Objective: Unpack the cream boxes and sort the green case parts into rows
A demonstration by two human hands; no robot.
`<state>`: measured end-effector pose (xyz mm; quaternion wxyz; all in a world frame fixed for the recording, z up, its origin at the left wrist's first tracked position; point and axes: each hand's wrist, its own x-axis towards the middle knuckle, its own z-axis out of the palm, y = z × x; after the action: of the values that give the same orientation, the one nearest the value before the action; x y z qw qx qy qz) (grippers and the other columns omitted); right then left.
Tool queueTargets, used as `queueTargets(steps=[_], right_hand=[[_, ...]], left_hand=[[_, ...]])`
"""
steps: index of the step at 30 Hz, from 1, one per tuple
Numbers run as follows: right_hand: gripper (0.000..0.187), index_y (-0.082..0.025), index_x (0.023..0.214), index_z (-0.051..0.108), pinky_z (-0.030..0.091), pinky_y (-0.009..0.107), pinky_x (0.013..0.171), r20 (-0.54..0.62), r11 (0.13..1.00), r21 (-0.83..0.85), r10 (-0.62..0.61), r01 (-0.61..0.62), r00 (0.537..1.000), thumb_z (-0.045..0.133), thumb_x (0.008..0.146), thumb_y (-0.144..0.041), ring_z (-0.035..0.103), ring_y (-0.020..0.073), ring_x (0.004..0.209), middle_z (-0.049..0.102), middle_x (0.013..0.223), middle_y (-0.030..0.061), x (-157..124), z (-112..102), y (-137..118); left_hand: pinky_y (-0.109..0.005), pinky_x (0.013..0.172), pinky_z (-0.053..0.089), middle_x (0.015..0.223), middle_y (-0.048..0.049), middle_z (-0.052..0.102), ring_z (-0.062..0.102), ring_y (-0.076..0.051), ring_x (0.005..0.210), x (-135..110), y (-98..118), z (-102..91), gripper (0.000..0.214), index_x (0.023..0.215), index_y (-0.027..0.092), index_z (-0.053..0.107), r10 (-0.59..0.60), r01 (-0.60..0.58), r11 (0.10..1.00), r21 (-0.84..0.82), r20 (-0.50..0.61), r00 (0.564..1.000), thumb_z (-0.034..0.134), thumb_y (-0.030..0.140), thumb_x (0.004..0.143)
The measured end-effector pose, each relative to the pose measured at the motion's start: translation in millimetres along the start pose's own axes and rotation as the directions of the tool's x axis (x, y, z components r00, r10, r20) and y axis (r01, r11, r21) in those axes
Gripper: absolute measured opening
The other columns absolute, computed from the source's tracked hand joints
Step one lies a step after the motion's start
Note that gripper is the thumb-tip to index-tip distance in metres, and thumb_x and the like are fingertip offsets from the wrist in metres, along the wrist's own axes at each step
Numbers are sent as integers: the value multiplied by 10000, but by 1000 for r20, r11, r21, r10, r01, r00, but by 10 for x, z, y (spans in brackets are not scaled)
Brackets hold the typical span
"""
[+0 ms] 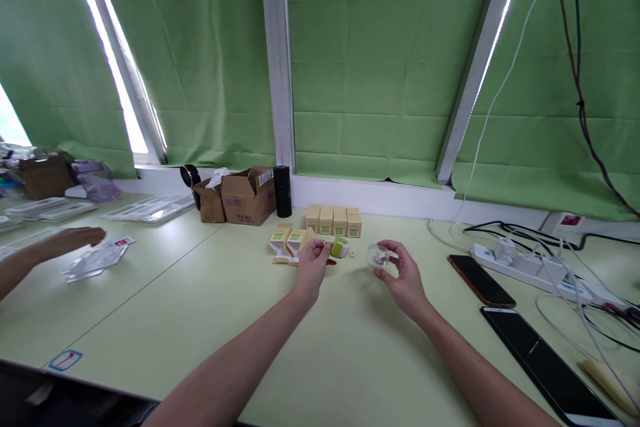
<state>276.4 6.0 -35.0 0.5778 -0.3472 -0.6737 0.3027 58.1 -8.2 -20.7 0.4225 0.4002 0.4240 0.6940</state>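
Note:
My left hand (pixel 313 265) is closed on a small green and white jar (pixel 340 248), held just above the pale green table (pixel 200 307). My right hand (pixel 404 277) pinches a clear plastic cap (pixel 377 255) a little to the jar's right. Just behind my left hand lie two opened tan and green cartons (pixel 287 242). Further back stands a row of several closed small tan boxes (pixel 333 220).
Brown cardboard boxes (pixel 239 197) and a black cylinder (pixel 283 191) stand at the back left. Two phones (pixel 481 279) and a white power strip (pixel 520 265) with cables lie on the right. Another person's hand (pixel 70 240) rests on plastic bags (pixel 97 260) at far left.

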Motion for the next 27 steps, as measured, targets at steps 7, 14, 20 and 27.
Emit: queueTargets(steps=[7, 14, 20, 27], right_hand=[[511, -225, 1170, 636, 538, 392, 810, -147, 972, -224, 37, -69, 988, 778, 689, -326, 666, 277, 1042, 726, 1195, 108, 493, -699, 221], [452, -215, 1066, 649, 560, 367, 827, -136, 823, -498, 237, -273, 962, 732, 625, -161, 710, 242, 947, 768, 1090, 90, 735, -1304, 802], [446, -211, 970, 696, 535, 302, 767, -47, 768, -581, 296, -267, 954, 676, 557, -43, 716, 203, 839, 777, 1003, 58, 722, -1333, 1002], [473, -193, 1005, 709, 541, 309, 778, -1, 758, -604, 308, -246, 951, 636, 559, -53, 731, 214, 864, 780, 1015, 70, 686, -1255, 1112]], left_hand=[[-273, 615, 566, 779, -26, 703, 671, -160, 722, 8, 4, 0, 452, 806, 169, 633, -27, 27, 1000, -10, -16, 1000, 888, 522, 688], [-278, 614, 563, 765, -25, 699, 667, -161, 710, 13, -20, 5, 449, 797, 173, 627, -33, 32, 999, -22, -29, 999, 893, 516, 680], [-285, 628, 567, 770, -27, 702, 665, -160, 711, 0, -15, -3, 439, 800, 172, 635, -33, 33, 999, -21, -21, 999, 887, 513, 685], [-283, 630, 568, 786, -26, 700, 666, -158, 718, -23, -6, 0, 432, 810, 170, 636, -41, 40, 999, -22, -8, 999, 878, 507, 689]])
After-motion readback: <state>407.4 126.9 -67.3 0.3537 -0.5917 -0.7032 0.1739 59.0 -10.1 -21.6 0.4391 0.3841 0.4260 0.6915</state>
